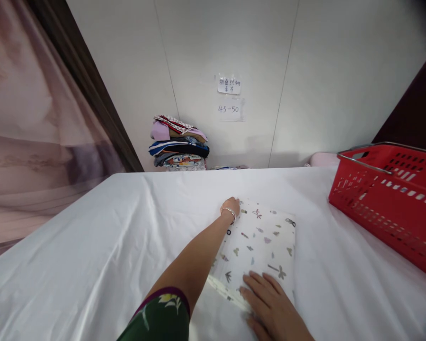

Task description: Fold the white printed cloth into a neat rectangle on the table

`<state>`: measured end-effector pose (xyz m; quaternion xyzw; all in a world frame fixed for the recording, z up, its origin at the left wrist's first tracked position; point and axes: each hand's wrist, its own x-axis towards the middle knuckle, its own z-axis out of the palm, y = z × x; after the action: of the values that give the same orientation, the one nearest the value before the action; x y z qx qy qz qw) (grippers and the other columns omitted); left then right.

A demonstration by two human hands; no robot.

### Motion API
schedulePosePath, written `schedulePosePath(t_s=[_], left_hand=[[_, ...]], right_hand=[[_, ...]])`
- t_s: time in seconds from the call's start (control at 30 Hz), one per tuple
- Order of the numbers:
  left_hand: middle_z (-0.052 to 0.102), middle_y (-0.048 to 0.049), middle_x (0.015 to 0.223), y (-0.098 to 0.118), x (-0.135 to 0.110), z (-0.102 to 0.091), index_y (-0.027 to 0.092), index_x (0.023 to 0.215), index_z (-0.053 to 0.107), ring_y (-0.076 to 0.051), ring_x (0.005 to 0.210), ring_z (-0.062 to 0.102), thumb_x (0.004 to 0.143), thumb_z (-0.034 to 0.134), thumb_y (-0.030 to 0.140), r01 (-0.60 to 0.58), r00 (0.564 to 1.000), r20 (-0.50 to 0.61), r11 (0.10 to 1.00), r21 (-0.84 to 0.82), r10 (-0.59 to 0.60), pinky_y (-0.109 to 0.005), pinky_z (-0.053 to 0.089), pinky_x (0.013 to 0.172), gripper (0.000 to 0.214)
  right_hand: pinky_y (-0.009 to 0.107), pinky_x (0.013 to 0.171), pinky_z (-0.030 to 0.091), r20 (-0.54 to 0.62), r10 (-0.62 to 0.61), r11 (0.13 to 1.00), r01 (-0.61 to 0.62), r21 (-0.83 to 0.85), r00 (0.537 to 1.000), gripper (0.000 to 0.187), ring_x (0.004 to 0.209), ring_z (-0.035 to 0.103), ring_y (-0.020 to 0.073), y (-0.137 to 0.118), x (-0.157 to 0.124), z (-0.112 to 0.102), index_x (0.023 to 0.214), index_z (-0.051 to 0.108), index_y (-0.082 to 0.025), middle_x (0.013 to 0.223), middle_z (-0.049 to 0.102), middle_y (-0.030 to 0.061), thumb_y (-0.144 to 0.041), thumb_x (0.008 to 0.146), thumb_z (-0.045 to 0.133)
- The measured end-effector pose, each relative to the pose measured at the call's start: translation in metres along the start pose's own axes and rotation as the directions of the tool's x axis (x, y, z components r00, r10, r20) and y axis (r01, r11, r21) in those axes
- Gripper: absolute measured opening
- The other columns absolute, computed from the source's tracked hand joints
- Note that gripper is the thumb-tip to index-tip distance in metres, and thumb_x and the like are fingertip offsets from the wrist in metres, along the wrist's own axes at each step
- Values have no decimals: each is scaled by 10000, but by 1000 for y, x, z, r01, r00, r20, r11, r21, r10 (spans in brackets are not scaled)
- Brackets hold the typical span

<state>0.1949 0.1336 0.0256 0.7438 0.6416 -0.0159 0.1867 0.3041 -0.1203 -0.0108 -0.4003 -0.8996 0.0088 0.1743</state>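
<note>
A folded white cloth with small butterfly prints (261, 248) lies on the white-sheeted table (110, 246). My left hand (231, 207) reaches out to its far left corner, fingers curled onto the cloth edge, a bracelet on the wrist. My right hand (270, 303) lies flat with fingers stretched out on the cloth's near edge, pressing it down.
A red plastic basket (390, 199) with a metal handle stands at the right of the table. A stack of folded clothes (179, 144) sits against the white wall beyond the far edge. Two paper notes (229, 97) hang on the wall. A sheer curtain (31, 132) hangs at left.
</note>
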Motion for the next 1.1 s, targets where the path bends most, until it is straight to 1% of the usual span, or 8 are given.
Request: schedulePosePath(t_s=[0.23, 0.43, 0.53, 0.6, 0.67, 0.73, 0.93, 1.1], left_hand=[[532, -78, 1207, -3, 1, 3, 255, 1144, 524, -218, 1102, 503, 856, 389, 274, 18, 998, -58, 995, -97, -23, -321, 431, 862, 318], [587, -111, 1113, -3, -2, 1, 182, 1112, 507, -222, 994, 563, 895, 245, 412, 61, 986, -144, 982, -177, -87, -337, 448, 811, 411], [459, -106, 1298, 6, -9, 0, 178, 1219, 424, -218, 1173, 431, 890, 261, 415, -34, 973, -231, 986, -161, -4, -337, 358, 949, 437], [347, -60, 1398, 12, -15, 3, 206, 1286, 363, -195, 1289, 275, 872, 303, 456, -173, 956, -258, 979, -110, 140, -315, 227, 1049, 487], [232, -41, 1459, 15, -18, 9, 209, 1338, 303, -199, 1343, 139, 842, 324, 529, -298, 935, -209, 954, -32, 286, -336, 113, 1091, 591], [130, -52, 1485, 15, -18, 15, 185, 1375, 241, -223, 1358, 54, 825, 273, 593, -340, 933, -118, 940, 19, 340, -398, 76, 1094, 685], [69, -30, 1492, 6, -11, 23, 197, 1394, 197, -218, 1361, 3, 806, 195, 645, -308, 950, -68, 951, -27, 306, -415, 116, 1087, 739], [71, -28, 1491, 8, -10, 9, 199, 1385, 211, -206, 1361, 28, 806, 234, 633, -255, 967, -4, 964, -70, 255, -392, 126, 1086, 724]], right_hand=[[420, 986, 356, 57, 17, 1000, -17, 10, 998, 468, 1211, 420, 241, 0, 0, -1, 1296, 423, -236, 1327, 464, 53, -321, 838, 460], [421, 978, 363, 53, 7, 1000, -6, -8, 999, 458, 1208, 423, 242, 0, 0, -1, 1291, 425, -223, 1327, 465, 57, -325, 845, 452], [417, 981, 358, 42, 5, 1000, -5, -6, 999, 454, 1210, 421, 243, 0, -1, 0, 1285, 430, -223, 1328, 463, 55, -324, 844, 458], [415, 988, 349, 29, 8, 1000, -8, -2, 1000, 456, 1212, 418, 241, 0, -1, 1, 1284, 430, -225, 1329, 464, 54, -316, 839, 466], [409, 991, 345, 20, 11, 1000, -11, 3, 1000, 451, 1211, 420, 238, 0, -1, 0, 1278, 437, -226, 1324, 469, 54, -305, 835, 469], [403, 991, 347, 13, 11, 1000, -11, 9, 1000, 447, 1205, 427, 235, 0, -1, -1, 1272, 444, -224, 1315, 478, 58, -300, 832, 468], [420, 995, 341, 48, 23, 999, -24, 32, 999, 472, 1224, 404, 238, -2, 1, -8, 1308, 401, -226, 1343, 446, 56, -305, 845, 448], [422, 1026, 296, 62, 38, 997, -43, 69, 997, 482, 1250, 365, 234, -3, -1, -9, 1326, 378, -234, 1369, 411, 54, -314, 854, 431]])
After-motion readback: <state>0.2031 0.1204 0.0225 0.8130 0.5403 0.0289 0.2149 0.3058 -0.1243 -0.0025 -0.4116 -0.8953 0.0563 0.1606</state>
